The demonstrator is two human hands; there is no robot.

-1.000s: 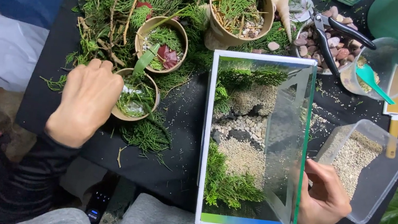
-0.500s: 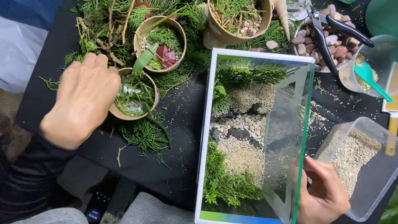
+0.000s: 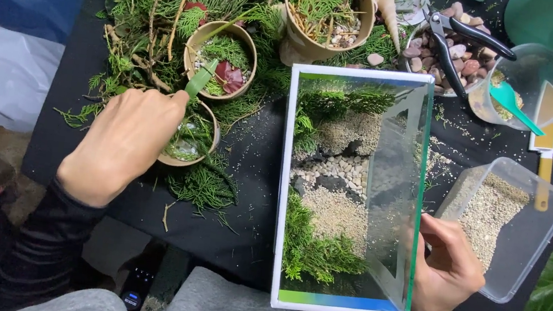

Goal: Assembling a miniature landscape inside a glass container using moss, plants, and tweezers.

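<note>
While the glass tank (image 3: 350,186) stood on the black table (image 3: 256,153) with sand, pebbles and moss inside, the right hand (image 3: 448,275) rested against its right wall, fingers curled loosely on the glass, probably to keep it steady; the left hand (image 3: 124,144) lay over the nearest brown cup (image 3: 188,139), its fingertips pinching a green tool (image 3: 200,79), so the cup's greenery was in reach; I counted three brown cups, one clear sand tray (image 3: 503,229), one pair of scissors (image 3: 455,44)
</note>
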